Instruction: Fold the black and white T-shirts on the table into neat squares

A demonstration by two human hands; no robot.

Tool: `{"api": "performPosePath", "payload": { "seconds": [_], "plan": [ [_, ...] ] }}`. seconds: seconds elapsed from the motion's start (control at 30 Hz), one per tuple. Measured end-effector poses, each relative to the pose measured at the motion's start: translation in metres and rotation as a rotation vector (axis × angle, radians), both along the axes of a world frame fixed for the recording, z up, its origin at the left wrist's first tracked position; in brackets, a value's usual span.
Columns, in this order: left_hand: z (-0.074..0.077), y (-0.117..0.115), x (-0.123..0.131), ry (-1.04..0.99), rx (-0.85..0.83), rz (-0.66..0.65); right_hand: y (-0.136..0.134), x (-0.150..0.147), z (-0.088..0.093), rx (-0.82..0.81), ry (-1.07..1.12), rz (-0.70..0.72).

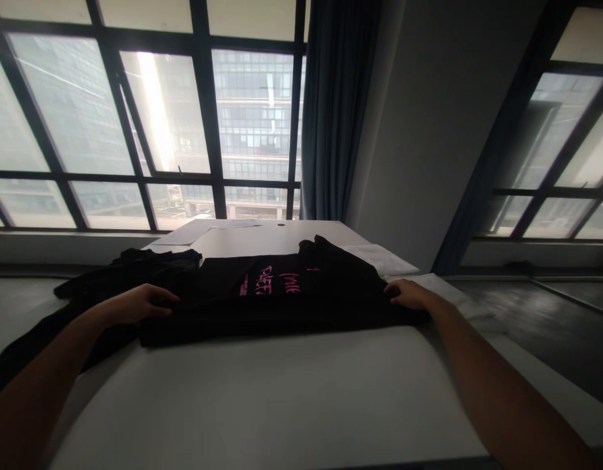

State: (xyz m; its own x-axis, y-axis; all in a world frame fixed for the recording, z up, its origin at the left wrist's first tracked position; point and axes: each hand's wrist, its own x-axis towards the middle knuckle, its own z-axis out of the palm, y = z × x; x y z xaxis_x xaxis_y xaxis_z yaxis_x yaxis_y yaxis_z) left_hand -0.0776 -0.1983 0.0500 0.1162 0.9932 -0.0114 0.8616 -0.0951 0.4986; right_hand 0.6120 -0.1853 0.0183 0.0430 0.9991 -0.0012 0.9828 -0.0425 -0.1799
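A black T-shirt (pixel 223 310) with pink lettering lies folded and stretched sideways across the white table. At its left end, my left hand (pixel 142 303) has its fingers and thumb closed on the dark cloth; the exact grip is hard to see against the black. My right hand (pixel 410 295) pinches the shirt's right end between thumb and fingers. The near edge of the shirt forms a straight band between both hands. Beyond my left hand, another heap of black clothing (pixel 159 264) is bunched up beside the shirt.
The white table (pixel 282 398) extends from close to me toward the windows. Papers (pixel 184 233) lie at its far left. White folded cloth or sheets (pixel 382 259) lie along the right side. A blue curtain (pixel 333 117) hangs behind, next to a grey wall (pixel 423 117).
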Motion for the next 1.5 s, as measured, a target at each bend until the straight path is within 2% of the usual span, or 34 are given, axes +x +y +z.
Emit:
{"api": "performPosePath", "payload": {
  "seconds": [0.1,0.17,0.23,0.33,0.4,0.6,0.7,0.8,0.9,1.03,1.13,1.27,1.37,1.5],
  "plan": [
    [-0.002,0.006,-0.006,0.111,0.051,-0.008,0.000,-0.004,0.004,0.041,-0.037,-0.041],
    [-0.011,0.012,0.004,0.166,0.223,-0.020,0.004,-0.010,0.006,0.110,-0.094,-0.134],
    [-0.023,0.017,0.021,0.181,0.320,-0.105,0.015,-0.015,0.008,0.162,-0.138,-0.205],
    [-0.037,0.020,0.042,0.206,0.289,-0.258,0.041,-0.022,0.008,0.176,-0.142,-0.216],
    [-0.041,0.019,0.047,0.235,0.268,-0.270,0.063,-0.025,0.008,0.165,-0.122,-0.226],
    [-0.040,0.020,0.037,0.184,0.262,-0.265,0.121,-0.026,0.022,0.054,-0.013,-0.266],
    [-0.042,0.023,0.036,0.139,0.239,-0.253,0.137,-0.022,0.031,0.081,-0.005,-0.275],
    [-0.043,0.025,0.037,0.111,0.202,-0.206,0.139,-0.020,0.026,0.164,-0.053,-0.333],
    [-0.039,0.026,0.038,0.076,0.115,-0.155,0.132,-0.026,0.011,0.234,-0.218,-0.383],
    [-0.026,0.034,0.037,0.136,-0.023,-0.160,0.131,-0.041,0.002,0.215,-0.357,-0.257],
    [-0.014,0.055,0.043,0.300,-0.003,-0.168,0.146,-0.052,0.009,0.196,-0.327,-0.180],
    [-0.003,0.101,0.062,0.462,0.081,-0.186,0.182,-0.068,0.018,0.197,-0.252,-0.087],
    [-0.003,0.139,0.076,0.566,0.107,-0.146,0.217,-0.087,0.017,0.160,-0.172,-0.012],
    [-0.013,0.186,0.080,0.696,0.199,-0.062,0.266,-0.115,0.008,0.124,-0.135,0.049]
  ]
}}
